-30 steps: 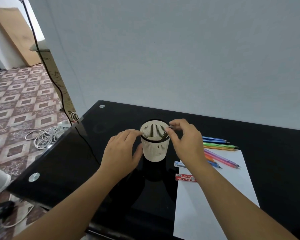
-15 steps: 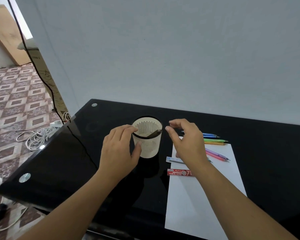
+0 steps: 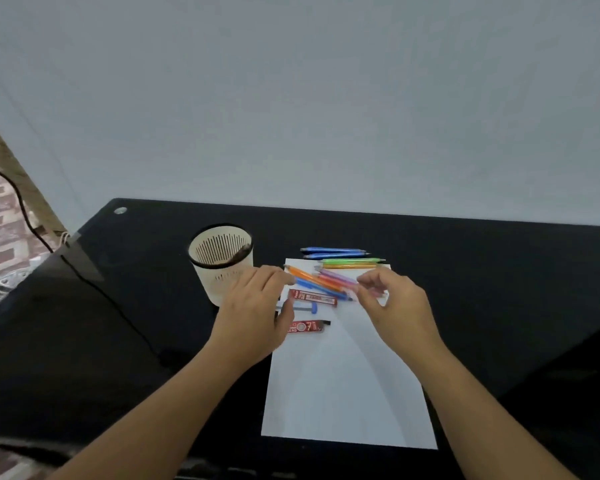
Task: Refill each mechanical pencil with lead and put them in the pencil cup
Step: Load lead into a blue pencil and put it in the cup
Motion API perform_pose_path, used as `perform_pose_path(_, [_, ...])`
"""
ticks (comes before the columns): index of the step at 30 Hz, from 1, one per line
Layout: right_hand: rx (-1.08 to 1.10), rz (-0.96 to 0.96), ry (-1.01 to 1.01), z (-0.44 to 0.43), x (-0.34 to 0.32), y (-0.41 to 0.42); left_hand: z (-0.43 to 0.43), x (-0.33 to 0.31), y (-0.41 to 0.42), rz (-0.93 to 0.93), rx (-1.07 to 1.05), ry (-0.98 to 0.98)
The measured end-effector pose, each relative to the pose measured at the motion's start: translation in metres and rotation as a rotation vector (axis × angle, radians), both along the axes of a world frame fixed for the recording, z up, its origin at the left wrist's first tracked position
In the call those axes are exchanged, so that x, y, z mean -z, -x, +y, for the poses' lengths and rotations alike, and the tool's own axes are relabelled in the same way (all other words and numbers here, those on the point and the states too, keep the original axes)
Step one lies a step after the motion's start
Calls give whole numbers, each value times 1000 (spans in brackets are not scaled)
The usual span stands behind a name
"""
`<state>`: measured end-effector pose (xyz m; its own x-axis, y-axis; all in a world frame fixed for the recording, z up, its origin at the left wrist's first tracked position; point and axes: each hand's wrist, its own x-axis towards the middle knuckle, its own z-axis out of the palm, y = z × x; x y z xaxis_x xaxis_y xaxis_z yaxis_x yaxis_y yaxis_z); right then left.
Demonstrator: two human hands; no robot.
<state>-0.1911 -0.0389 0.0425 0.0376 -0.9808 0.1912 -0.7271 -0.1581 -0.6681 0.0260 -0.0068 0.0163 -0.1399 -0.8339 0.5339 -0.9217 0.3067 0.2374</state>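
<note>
Pencil cup point(image 3: 222, 268) stands left of paper sheet point(image 3: 347, 382) bearing pencils point(image 3: 323, 282).

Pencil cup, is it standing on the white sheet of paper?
No, the pencil cup stands on the black table, left of the paper.

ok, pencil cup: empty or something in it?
Not empty. One dark pencil leans inside the pencil cup, its top end against the right rim.

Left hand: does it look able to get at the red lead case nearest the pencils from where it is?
Probably yes. The left hand holds nothing, its fingers relaxed, and the red lead case lies uncovered on the paper just right of it; only loose pencils border its far side.
</note>
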Motion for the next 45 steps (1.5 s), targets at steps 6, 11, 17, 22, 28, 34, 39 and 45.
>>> perform_pose_path(6, [-16, 160, -119, 9, 25, 32, -5, 22, 21, -18, 15, -145])
perform_pose_path(11, [-75, 303, -107, 8, 42, 38, -8, 34, 27, -45, 13, -196])
perform_pose_path(17, [-83, 319, -42, 10, 51, 37, -7, 48, 27, -71, 24, -243])
perform_pose_path(22, [-85, 353, -14, 8, 56, 36, -5, 49, 29, -53, 3, -210])
perform_pose_path(28, [-66, 350, -30, -23, 40, 36, -33, 23, 37, 20, 9, -158])
perform_pose_path(34, [-20, 319, -9, -81, 29, 33, -100, 1, 40, 112, -41, -211])
perform_pose_path(39, [-20, 319, 8, -125, 31, 27, -139, 7, 34, 186, -142, -268])
perform_pose_path(45, [-45, 350, 26, -159, 39, 16, -157, 29, 29, 238, -231, -381])
